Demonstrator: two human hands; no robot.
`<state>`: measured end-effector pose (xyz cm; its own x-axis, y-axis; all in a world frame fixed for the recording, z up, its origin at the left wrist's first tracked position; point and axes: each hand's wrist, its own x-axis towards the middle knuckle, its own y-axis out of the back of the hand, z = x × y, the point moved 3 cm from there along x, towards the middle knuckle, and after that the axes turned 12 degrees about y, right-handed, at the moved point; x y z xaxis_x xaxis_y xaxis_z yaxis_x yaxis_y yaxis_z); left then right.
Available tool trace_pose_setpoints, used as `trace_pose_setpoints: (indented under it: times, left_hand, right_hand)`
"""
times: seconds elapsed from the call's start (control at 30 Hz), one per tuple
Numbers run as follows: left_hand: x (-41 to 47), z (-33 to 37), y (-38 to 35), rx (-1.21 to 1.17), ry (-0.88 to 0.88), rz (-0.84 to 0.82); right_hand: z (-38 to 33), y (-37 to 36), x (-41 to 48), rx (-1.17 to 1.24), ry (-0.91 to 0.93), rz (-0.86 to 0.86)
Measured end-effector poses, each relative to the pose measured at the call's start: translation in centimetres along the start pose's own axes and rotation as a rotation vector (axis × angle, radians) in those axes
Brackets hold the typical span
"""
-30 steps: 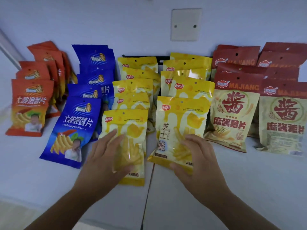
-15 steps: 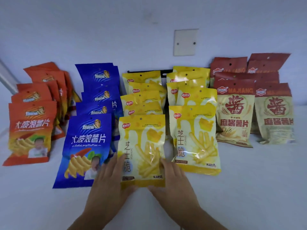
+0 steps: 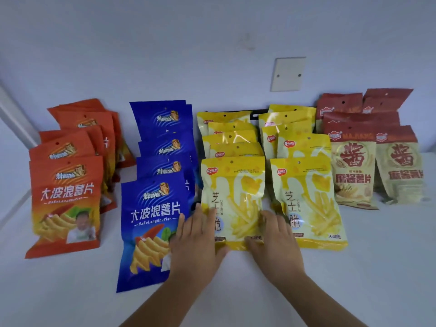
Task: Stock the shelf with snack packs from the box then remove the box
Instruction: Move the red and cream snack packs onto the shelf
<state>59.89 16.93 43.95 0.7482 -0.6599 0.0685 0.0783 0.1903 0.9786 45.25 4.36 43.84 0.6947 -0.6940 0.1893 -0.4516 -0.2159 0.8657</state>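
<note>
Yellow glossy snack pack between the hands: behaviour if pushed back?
The yellow glossy snack pack is probably floppy and light: thin puffed film. Likely slides or tips, not rolls; it rests against the yellow packs behind.

The right hand (image 3: 278, 246) is leaving the front right yellow pack (image 3: 311, 201) and joining the left hand (image 3: 195, 246) at the lower corners of the neighbouring yellow pack (image 3: 236, 197), which is straightening up level just left of it.
</note>
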Motion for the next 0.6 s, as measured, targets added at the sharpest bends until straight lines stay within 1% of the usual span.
trace_pose_setpoints:
  times: [0.13,0.27,0.37,0.47,0.53,0.6]
  left_hand:
    - [-0.4,-0.8,1.0,-0.059,-0.071,-0.027]
    - [-0.9,-3.7,2.7,-0.142,-0.076,-0.05]
    - [-1.8,-8.1,3.4,-0.207,0.034,-0.054]
    - [-3.0,-12.3,4.0,-0.278,0.098,-0.003]
    - [-3.6,-14.5,3.9,-0.31,0.161,-0.007]
    - [-3.9,-16.2,3.3,-0.33,0.219,-0.055]
  right_hand:
    - [0.0,0.0,-0.3,0.002,0.005,0.051]
    - [-0.1,0.1,-0.4,0.014,0.036,0.047]
    - [-0.7,0.1,-1.2,0.04,0.088,0.09]
    - [-2.2,0.1,-1.9,0.108,0.181,0.14]
    - [-4.1,-0.1,-2.4,0.173,0.247,0.104]
    - [-6.4,-0.8,-2.9,0.297,0.283,0.001]
